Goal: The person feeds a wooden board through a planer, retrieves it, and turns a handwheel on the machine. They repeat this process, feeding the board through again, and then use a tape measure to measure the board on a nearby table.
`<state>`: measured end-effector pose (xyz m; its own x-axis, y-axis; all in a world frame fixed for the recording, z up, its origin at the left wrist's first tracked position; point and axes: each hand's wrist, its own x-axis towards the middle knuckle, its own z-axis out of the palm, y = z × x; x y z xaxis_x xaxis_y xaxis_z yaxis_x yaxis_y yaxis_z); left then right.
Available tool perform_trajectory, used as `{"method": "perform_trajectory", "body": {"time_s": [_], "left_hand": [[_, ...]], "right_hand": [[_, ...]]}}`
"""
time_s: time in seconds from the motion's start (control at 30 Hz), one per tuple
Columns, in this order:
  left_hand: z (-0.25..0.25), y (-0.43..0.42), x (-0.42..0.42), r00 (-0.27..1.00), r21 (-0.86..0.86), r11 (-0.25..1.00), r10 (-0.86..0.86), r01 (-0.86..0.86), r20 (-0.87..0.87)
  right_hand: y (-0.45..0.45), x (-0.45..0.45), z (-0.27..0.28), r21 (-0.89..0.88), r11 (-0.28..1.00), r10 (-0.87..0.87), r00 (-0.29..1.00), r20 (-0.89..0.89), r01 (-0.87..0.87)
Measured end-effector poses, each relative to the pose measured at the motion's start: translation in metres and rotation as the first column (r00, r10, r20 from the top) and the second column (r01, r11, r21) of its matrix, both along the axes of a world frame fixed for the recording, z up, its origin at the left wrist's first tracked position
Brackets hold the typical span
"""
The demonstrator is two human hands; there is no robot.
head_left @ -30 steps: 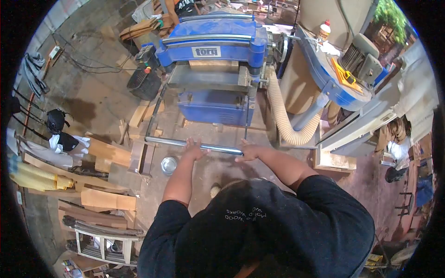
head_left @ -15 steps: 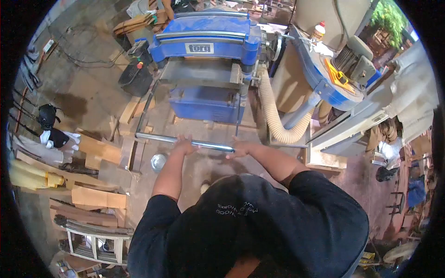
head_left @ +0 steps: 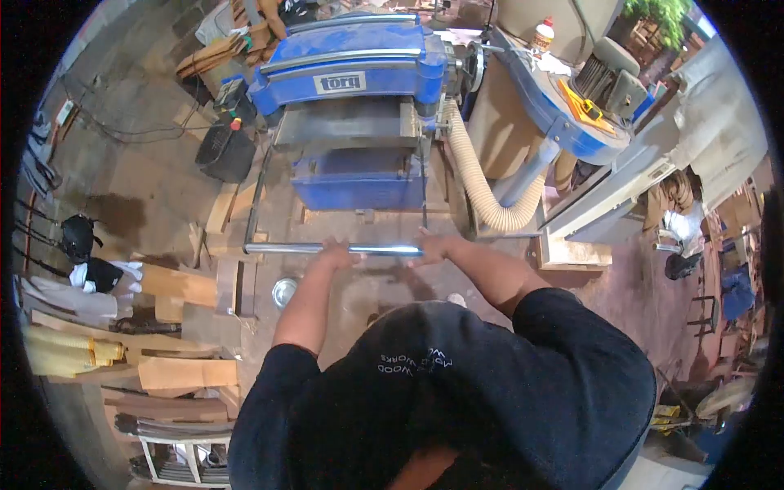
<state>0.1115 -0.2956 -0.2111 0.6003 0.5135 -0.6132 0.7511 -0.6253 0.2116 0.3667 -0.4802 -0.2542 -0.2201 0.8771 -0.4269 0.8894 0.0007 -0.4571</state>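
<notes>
Apart, apparently for balance, a person's left hand [head_left: 332,255] and right hand [head_left: 436,247] rest on a shiny cylindrical metal bar [head_left: 382,250], centre frame; whether they clench it cannot be told. 2 slim dark arms [head_left: 258,193] seemingly brace it from the blue metal machine [head_left: 351,54], upper centre.

The metal bar [head_left: 380,250] crosses in front of me, with my left grip [head_left: 336,255] and right grip [head_left: 433,248] both on it; between them runs a bare stretch of bar. Beyond it I have room over the floor [head_left: 310,230], bounded by the left rod [head_left: 256,192] and the right rod [head_left: 425,214], until the blue machine [head_left: 359,181] blocks the way. The ribbed hose [head_left: 482,184] stands outside the right rod. On my left, a round silvery object [head_left: 284,292] sits beside my forearm, and boards [head_left: 219,208] lie outside the left rod.
</notes>
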Motion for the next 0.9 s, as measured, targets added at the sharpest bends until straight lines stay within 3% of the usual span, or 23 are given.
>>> {"method": "perform_trajectory", "body": {"time_s": [0.2,0.23,0.4,0.47,0.5,0.53,0.57,0.6,0.67,0.73,0.8,0.9], "left_hand": [[0.036,-0.002,0.004,0.989,-0.002,0.990,-0.141,0.141,-0.035],[0.036,-0.002,0.006,0.988,-0.003,0.989,-0.148,0.148,-0.048],[0.026,0.005,0.014,0.990,0.037,0.990,-0.136,0.137,-0.032],[0.041,0.001,0.019,0.999,0.000,0.999,-0.043,0.043,-0.030],[0.049,-0.002,0.023,0.999,-0.038,0.998,0.038,-0.040,-0.034],[0.044,-0.003,0.027,0.998,-0.029,0.998,0.048,-0.049,-0.039],[0.036,-0.002,0.031,0.990,-0.013,0.995,0.100,-0.102,-0.100],[0.035,-0.003,0.037,0.976,0.004,0.988,0.150,-0.152,-0.159],[0.036,-0.011,0.045,0.965,0.052,0.982,0.188,-0.182,-0.183],[0.040,-0.024,0.055,0.950,0.095,0.972,0.230,-0.214,-0.213],[0.044,-0.036,0.065,0.921,0.233,0.945,0.289,-0.231,-0.259],[0.003,-0.025,0.056,0.930,0.149,0.974,0.210,-0.172,-0.300]], "right_hand": [[-0.005,-0.018,0.067,-0.238,0.971,-0.001,0.992,0.126,0.031],[-0.001,-0.008,0.028,-0.174,0.984,0.037,0.997,0.073,-0.024],[-0.006,0.001,0.056,-0.156,0.983,0.116,0.988,0.102,-0.099],[-0.002,0.016,0.061,-0.185,0.982,0.015,0.997,-0.077,-0.029],[-0.003,0.023,0.089,-0.159,0.986,-0.102,0.941,-0.322,0.052],[0.002,0.037,0.083,-0.150,0.988,-0.090,0.940,-0.328,0.042],[0.009,0.056,0.077,0.070,0.978,-0.162,0.924,-0.348,0.197],[0.012,0.075,0.077,0.278,0.896,-0.227,0.894,-0.385,0.347],[0.023,0.123,0.079,0.480,0.686,-0.332,0.822,-0.462,0.547],[0.036,0.187,0.125,0.467,0.677,-0.395,0.816,-0.421,0.569],[0.059,0.246,0.131,0.563,0.415,-0.522,0.693,-0.496,0.715],[0.083,0.330,0.166,0.811,0.180,-0.620,0.704,-0.346,0.557]]}}
